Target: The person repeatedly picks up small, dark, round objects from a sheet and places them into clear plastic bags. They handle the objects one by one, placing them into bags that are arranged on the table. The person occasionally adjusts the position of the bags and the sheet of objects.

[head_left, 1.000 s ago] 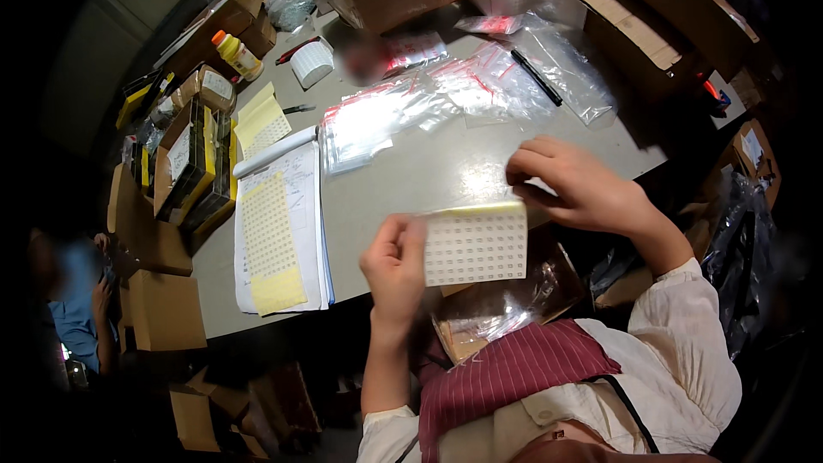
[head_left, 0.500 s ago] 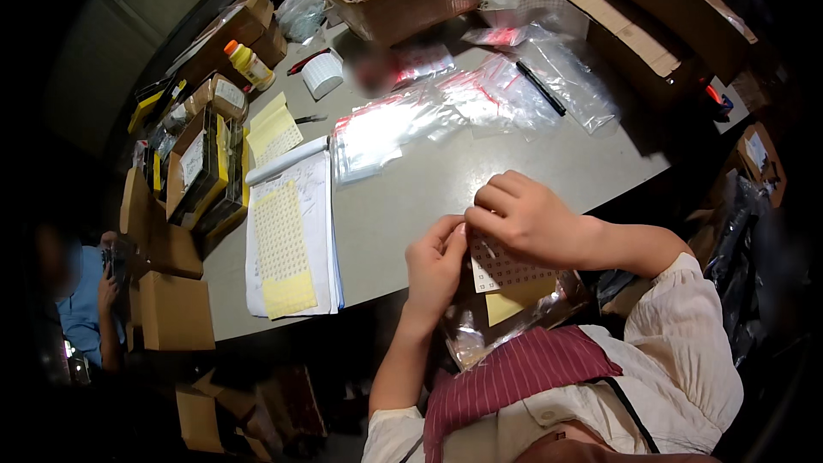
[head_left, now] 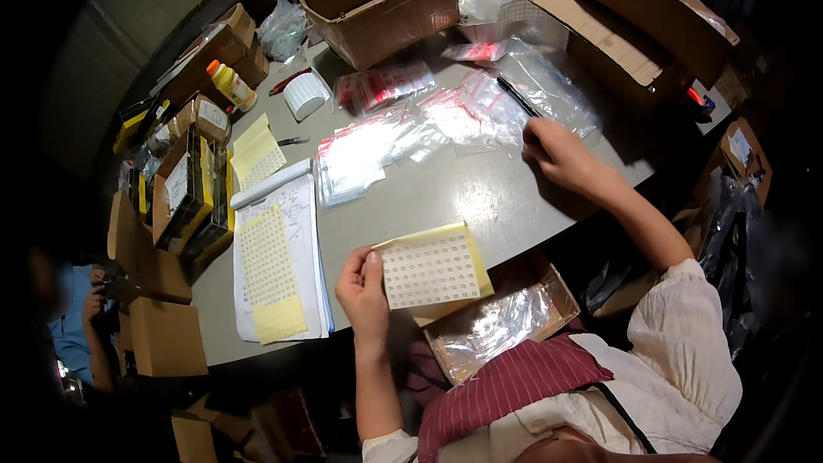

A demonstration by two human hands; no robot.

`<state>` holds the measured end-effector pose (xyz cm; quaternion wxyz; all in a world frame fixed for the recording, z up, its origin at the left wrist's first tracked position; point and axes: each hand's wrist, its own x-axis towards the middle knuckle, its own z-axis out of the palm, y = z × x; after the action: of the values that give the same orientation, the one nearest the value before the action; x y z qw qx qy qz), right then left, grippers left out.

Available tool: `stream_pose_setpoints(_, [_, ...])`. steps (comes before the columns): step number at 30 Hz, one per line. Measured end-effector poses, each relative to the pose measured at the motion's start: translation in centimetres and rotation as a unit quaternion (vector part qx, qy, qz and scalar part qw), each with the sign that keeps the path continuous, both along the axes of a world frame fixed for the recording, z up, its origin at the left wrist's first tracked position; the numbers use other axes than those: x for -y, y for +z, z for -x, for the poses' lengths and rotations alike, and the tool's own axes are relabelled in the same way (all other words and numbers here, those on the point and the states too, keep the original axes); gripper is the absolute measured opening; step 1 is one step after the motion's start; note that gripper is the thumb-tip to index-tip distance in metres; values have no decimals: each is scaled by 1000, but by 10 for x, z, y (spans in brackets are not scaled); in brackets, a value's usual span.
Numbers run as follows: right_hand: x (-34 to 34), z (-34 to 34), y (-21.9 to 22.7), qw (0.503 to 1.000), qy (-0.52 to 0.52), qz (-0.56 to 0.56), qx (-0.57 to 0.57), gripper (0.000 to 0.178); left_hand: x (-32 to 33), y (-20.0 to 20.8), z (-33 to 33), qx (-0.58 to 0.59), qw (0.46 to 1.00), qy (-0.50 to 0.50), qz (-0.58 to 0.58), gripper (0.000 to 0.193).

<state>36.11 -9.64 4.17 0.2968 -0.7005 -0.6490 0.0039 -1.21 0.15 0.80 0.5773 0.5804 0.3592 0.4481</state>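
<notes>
My left hand (head_left: 363,291) pinches the left edge of a sheet of small printed stickers (head_left: 429,271) with a yellow backing. The sheet lies face up over the table's near edge. My right hand (head_left: 557,154) reaches across the table, its fingers closed on the near end of a black marker pen (head_left: 517,96). The pen rests on clear plastic bags. Below the sheet, an open carton (head_left: 561,302) with shiny clear plastic (head_left: 501,326) inside sits against my lap.
Clear zip bags (head_left: 360,159) with red strips spread over the grey table (head_left: 411,197). Left stand a notepad (head_left: 313,266) bearing another sticker sheet (head_left: 270,261), a yellow bottle (head_left: 231,86) and black-yellow boxes (head_left: 184,193). Cartons (head_left: 386,17) line the back. A person (head_left: 77,317) is far left.
My right hand has let go of the sticker sheet and moved away to the marker pen. My left hand has moved left with the sheet, which now lies flatter, uncovering the carton. The view has shifted slightly.
</notes>
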Motion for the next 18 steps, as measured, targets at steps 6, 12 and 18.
stream_pose_setpoints(6, [36,68,31,977,143,128,-89,22,1,3,2,29,999,-9,-14,19])
stream_pose_setpoints(12, [10,33,54,978,69,149,-129,22,2,0,6,37,999,-11,-19,19])
stream_pose_setpoints(18, [-6,20,47,950,103,296,-16,24,2,-1,6,27,999,-8,-36,20])
